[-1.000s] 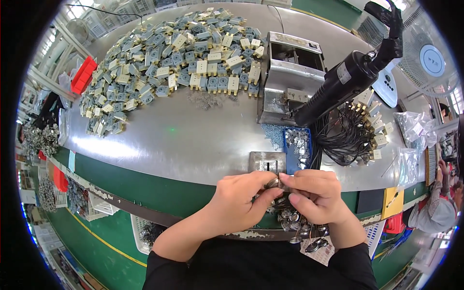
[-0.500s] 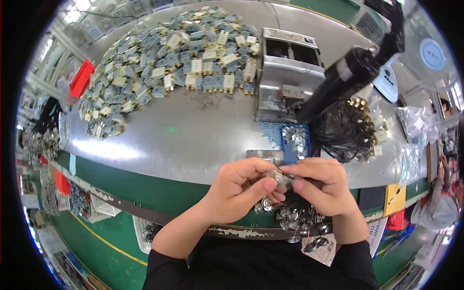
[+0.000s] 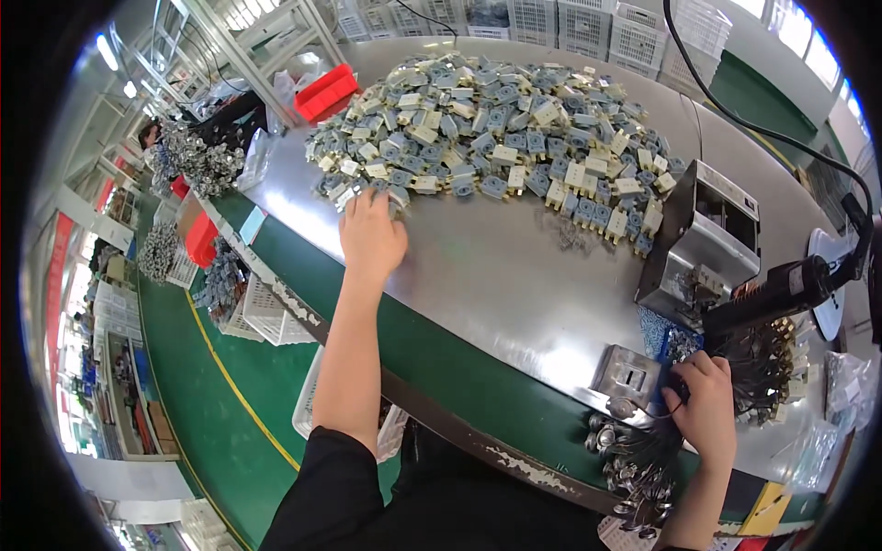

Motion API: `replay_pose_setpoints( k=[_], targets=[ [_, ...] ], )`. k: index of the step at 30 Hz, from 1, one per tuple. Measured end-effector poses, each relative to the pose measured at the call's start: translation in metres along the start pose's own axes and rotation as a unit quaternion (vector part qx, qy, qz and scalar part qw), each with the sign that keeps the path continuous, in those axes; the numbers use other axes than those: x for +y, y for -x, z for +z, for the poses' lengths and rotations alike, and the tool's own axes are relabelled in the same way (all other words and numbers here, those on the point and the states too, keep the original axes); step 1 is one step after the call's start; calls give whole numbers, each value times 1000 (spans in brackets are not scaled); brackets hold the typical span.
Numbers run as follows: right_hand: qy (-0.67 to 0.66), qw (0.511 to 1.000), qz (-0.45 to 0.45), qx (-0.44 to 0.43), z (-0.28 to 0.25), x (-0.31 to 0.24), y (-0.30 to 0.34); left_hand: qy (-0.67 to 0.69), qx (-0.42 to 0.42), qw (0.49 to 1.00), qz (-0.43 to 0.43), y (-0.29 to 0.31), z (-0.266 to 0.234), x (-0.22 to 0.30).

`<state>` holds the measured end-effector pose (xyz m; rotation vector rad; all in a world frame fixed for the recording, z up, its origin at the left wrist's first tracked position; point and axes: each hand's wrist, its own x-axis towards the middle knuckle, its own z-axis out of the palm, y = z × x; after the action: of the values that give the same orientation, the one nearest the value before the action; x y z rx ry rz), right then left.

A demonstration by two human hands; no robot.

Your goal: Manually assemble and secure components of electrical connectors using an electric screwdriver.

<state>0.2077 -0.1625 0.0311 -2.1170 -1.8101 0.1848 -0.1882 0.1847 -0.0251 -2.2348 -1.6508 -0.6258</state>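
While my left hand (image 3: pixel 372 234), fingers loosely bent, is at the lower-left edge of the heaped blocks (image 3: pixel 496 129), upper centre, I cannot tell whether it grips one; they are boxy, grey and cream, some with brass-coloured prongs; my right hand (image 3: pixel 706 404), lower right, is half curled, a dark wire (image 3: pixel 654 416) running toward its fingers from a shiny round metal piece (image 3: pixel 622 407), its grip hidden; beside it, a blue tray (image 3: pixel 663 378) holds small silvery bits (image 3: pixel 682 343).

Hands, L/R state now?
Left hand: fingers at grey-and-cream block pile; grip can't be told.
Right hand: curled by blue tray; grip can't be told.
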Motion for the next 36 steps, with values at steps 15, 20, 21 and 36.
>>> replay_pose_setpoints(
  k=[15,20,21,36],
  targets=[
    [-3,1000,7,-23,12,15,-8,369,-210,905,-41,48,-31,36],
    [13,997,22,-71,4,12,-10,527,-194,819,117,59,-60,124],
    [13,997,16,-73,4,13,-10,550,-232,791,136,60,-64,139],
    [-29,997,-23,-75,-2,19,-12,583,-284,705,289,74,-56,232]
  ],
)
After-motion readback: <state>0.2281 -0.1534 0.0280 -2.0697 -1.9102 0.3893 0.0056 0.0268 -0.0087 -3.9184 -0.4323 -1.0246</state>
